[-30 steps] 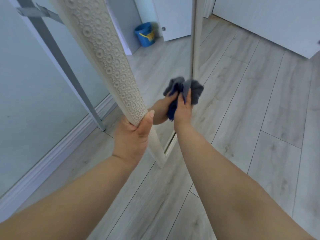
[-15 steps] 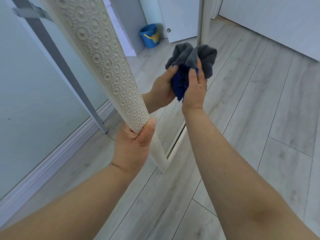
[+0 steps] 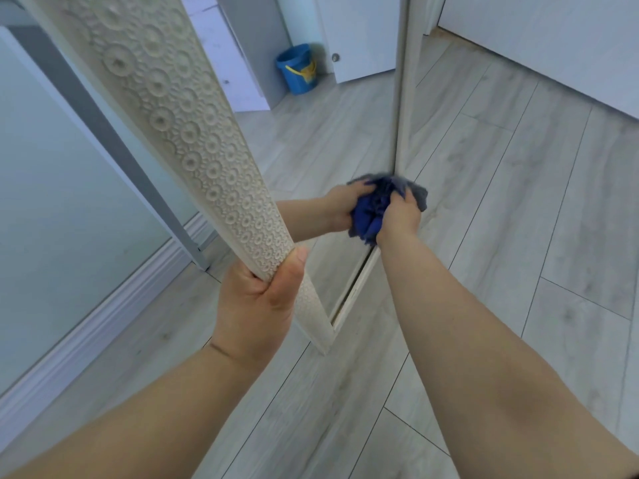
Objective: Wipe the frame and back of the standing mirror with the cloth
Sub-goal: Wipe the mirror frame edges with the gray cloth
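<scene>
A standing mirror leans in front of me, its cream frame (image 3: 179,133) embossed with round patterns. My left hand (image 3: 259,302) is wrapped around the lower part of the near frame side. My right hand (image 3: 399,216) presses a bunched grey and blue cloth (image 3: 377,205) against the far frame side (image 3: 406,98), low down. The glass shows a reflection of that hand and cloth. The mirror's back is hidden from here.
Grey metal stand leg (image 3: 114,146) slants to the floor behind the mirror, beside the pale wall and white skirting (image 3: 86,344). A blue bucket (image 3: 299,69) appears in the mirror's reflection. Light wood-look floor (image 3: 518,236) spreads right toward white doors (image 3: 553,39).
My right hand slid the cloth up the far frame side, then back down to a low spot. My left hand kept its grip on the near frame side.
</scene>
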The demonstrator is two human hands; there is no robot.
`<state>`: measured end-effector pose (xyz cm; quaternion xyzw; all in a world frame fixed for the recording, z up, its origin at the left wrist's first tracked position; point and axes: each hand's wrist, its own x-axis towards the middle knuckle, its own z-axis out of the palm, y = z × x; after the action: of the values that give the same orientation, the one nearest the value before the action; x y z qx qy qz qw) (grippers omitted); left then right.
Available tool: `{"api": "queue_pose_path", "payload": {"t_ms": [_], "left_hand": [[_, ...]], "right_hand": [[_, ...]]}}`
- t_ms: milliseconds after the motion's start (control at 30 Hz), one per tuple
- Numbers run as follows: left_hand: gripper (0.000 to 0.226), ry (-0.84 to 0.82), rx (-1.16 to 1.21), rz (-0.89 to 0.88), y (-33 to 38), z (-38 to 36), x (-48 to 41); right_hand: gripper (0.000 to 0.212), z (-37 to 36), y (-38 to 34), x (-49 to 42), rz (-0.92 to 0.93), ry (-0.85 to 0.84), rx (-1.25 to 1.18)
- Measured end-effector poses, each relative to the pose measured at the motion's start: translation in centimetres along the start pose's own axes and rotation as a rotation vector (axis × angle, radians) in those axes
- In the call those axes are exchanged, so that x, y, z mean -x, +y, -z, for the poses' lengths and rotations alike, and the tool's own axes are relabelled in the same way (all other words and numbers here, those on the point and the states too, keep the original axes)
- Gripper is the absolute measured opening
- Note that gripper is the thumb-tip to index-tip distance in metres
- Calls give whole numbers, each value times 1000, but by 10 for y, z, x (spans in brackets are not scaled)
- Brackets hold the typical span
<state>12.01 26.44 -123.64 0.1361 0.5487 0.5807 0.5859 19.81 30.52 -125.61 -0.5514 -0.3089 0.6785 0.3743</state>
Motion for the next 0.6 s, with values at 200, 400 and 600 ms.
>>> {"api": "queue_pose_path", "payload": {"t_ms": [200, 400, 600], "left_hand": [[37, -98, 381, -467, 90, -30, 47], [21, 261, -85, -395, 19, 40, 164], [47, 429, -434, -664, -18, 21, 248]], "right_hand": [[46, -40, -80, 47, 766, -120, -79], [48, -64, -114, 33, 927, -50, 163], [54, -52, -85, -23, 677, -22, 147]]}}
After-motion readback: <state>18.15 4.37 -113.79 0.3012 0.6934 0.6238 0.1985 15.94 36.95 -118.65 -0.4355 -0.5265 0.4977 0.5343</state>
